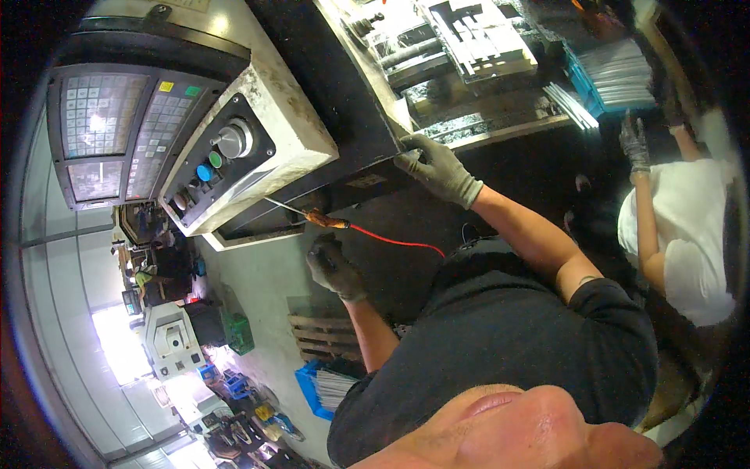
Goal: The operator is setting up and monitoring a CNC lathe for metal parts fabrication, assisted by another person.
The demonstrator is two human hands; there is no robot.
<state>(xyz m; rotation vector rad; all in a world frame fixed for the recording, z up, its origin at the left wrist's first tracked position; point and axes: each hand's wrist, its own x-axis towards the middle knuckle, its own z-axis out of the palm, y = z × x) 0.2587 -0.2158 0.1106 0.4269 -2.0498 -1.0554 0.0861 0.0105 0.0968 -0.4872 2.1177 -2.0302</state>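
My right hand (441,170), in a grey work glove, has its fingers and thumb closed on the edge of the machine's dark sliding door (336,86). In a darker glove, my left hand (336,268) is held lower with its fingers curled in, and nothing shows in it. Just above that hand, apart from it, hangs an air blow gun (324,220) with an orange-brown handle, a thin metal nozzle and a red hose (398,239).
A control panel (223,148) with a dial and buttons juts out at upper left. Beyond the door lies the lit machine bed (484,47). A co-worker in white (683,227) stands at right near a blue crate (582,78) of metal bars. Another blue crate (308,391) sits lower down by a wooden pallet (324,334).
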